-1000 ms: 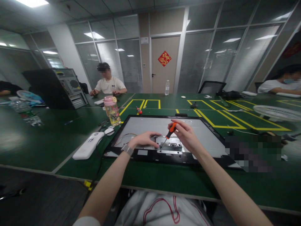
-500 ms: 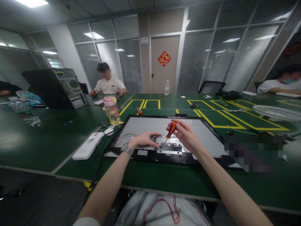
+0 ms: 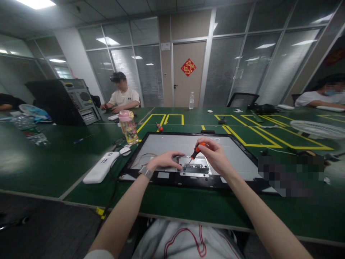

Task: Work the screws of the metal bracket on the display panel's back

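A large flat display panel (image 3: 167,142) with a black frame lies face-down or face-up, I cannot tell which, on the green table in front of me. Near its front edge sits a silver metal bracket (image 3: 198,169). My right hand (image 3: 212,153) is closed around the handle of an orange-and-black screwdriver (image 3: 194,154). The screwdriver is tilted, its tip down at the bracket's left part. My left hand (image 3: 167,160) lies at the bracket's left side, thumb and fingers apart, the thumb by its edge. Part of the panel and some thin wires are hidden under this hand.
Left of the panel stand a pink-capped bottle (image 3: 128,127) and a white handheld device (image 3: 101,167). Farther left are a black computer case (image 3: 59,100) and a screwdriver (image 3: 83,138). A red-tipped tool (image 3: 159,127) lies behind the panel. A person (image 3: 122,95) sits across the table.
My right hand has turned slightly on the screwdriver handle, its fingers now more curled over the top. My left hand stays in place. The person across has drawn their hands together leftward.
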Demonstrator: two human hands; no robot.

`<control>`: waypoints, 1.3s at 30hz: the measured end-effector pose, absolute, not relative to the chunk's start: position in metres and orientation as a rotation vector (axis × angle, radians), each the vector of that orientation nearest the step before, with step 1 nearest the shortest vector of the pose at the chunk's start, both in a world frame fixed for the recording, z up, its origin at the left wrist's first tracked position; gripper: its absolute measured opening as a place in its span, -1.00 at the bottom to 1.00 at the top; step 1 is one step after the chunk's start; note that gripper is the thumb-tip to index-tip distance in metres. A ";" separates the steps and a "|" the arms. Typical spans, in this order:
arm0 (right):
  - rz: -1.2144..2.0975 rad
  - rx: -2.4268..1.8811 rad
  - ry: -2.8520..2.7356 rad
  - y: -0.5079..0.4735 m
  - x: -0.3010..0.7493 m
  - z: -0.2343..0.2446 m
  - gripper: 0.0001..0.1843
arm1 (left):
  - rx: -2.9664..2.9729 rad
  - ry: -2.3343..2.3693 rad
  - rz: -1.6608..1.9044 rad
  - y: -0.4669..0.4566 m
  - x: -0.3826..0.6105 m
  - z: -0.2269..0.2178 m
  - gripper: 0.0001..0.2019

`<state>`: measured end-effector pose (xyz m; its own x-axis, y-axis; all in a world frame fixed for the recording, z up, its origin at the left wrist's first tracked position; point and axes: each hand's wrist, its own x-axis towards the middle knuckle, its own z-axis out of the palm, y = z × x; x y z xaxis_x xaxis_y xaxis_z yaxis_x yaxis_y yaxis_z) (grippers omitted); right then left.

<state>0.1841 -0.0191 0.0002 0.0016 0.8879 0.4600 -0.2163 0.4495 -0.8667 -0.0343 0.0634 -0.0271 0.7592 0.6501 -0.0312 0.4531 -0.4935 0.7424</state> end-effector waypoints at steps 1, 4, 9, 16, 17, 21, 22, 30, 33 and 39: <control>1.007 -0.674 -1.265 -0.020 0.184 0.001 -0.85 | 2.177 0.823 0.325 0.063 -0.034 -0.027 -0.25; 1.124 -0.608 -1.236 -0.022 0.183 0.005 -0.80 | 2.178 0.812 0.333 0.062 -0.034 -0.026 -0.25; 1.179 -0.565 -1.236 -0.022 0.182 0.004 -0.69 | 2.174 0.795 0.342 0.062 -0.033 -0.027 -0.24; 1.045 -0.667 -1.182 -0.016 0.184 -0.003 -0.78 | 2.185 0.803 0.333 0.062 -0.034 -0.026 -0.26; 1.069 -0.647 -1.188 -0.016 0.184 -0.002 -0.79 | 2.190 0.804 0.332 0.062 -0.034 -0.026 -0.26; 1.188 -0.587 -1.228 -0.021 0.182 0.003 -0.76 | 2.187 0.812 0.342 0.062 -0.034 -0.026 -0.24; 1.203 -0.575 -1.235 -0.022 0.182 0.005 -0.75 | 2.184 0.809 0.342 0.062 -0.034 -0.026 -0.24; 1.160 -0.599 -1.278 -0.022 0.184 0.005 -0.81 | 2.182 0.814 0.323 0.063 -0.035 -0.027 -0.23; 1.156 -0.610 -1.289 -0.020 0.185 0.002 -0.74 | 2.185 0.815 0.328 0.063 -0.034 -0.027 -0.23; 1.079 -0.611 -1.414 -0.019 0.187 0.002 -0.63 | 2.217 0.780 0.326 0.064 -0.034 -0.027 -0.24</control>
<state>0.1869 -0.0192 0.0024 -0.1672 0.8651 0.4730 -0.2274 0.4330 -0.8723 -0.0341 0.0640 -0.0270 0.7820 0.6233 -0.0077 0.4322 -0.5333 0.7272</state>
